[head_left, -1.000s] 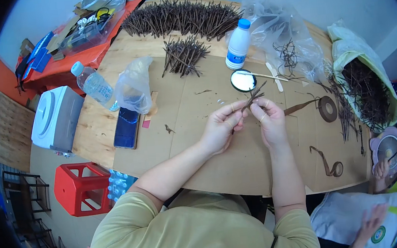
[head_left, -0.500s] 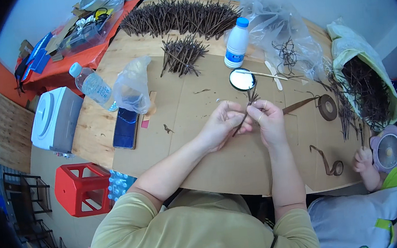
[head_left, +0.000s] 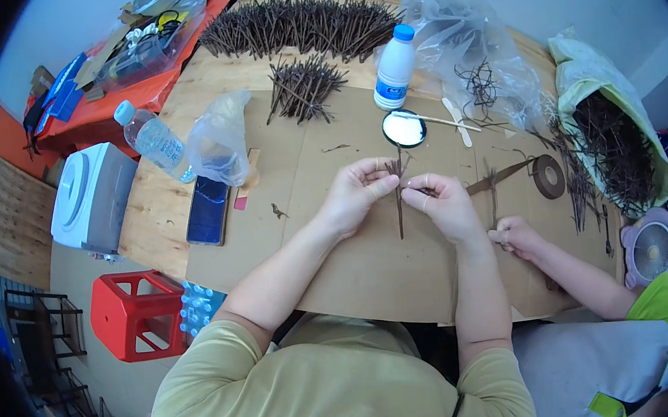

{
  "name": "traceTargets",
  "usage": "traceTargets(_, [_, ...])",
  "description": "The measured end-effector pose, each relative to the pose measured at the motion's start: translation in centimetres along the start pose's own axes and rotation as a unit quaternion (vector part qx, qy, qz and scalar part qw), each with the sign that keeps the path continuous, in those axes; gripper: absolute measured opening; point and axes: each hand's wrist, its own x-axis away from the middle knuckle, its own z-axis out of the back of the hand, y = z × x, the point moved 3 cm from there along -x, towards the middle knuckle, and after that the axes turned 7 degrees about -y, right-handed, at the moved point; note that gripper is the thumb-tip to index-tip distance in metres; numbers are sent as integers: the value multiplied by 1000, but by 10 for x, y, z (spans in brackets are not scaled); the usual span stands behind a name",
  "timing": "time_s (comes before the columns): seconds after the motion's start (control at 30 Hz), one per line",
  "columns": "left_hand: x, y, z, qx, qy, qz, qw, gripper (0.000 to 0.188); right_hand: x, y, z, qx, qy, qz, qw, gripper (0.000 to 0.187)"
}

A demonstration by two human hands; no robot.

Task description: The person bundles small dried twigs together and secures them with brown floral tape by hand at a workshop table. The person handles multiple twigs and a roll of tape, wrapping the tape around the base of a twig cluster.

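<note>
Here two hands, left hand (head_left: 357, 194) and right hand (head_left: 444, 204), pinch one twig (head_left: 399, 202).

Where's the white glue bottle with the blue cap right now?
In the head view the white bottle stands upright at the table's far side, right of centre, behind the round dish and right of the small twig pile.

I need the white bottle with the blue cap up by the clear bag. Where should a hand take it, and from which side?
Probably around the white bottle's mid-body, just below the blue cap. It stands upright, so come in level from the near, cardboard side; the clear bag crowds its far right, and the small round dish lies just in front.
</note>
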Motion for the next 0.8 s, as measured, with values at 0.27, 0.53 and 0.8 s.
traceTargets(0.27, [-4,0,-16,75,-60,-35,995,35,0,2,8,-128,-99,1,987,13])
traceTargets(0.53, [7,5,-19,-128,44,2,991,25,3,11,-3,26,2,35,999,10])
traceTargets(0.8, [6,-4,-3,-157,-20,28,987,12,23,10,-4,86,20,70,994,13])
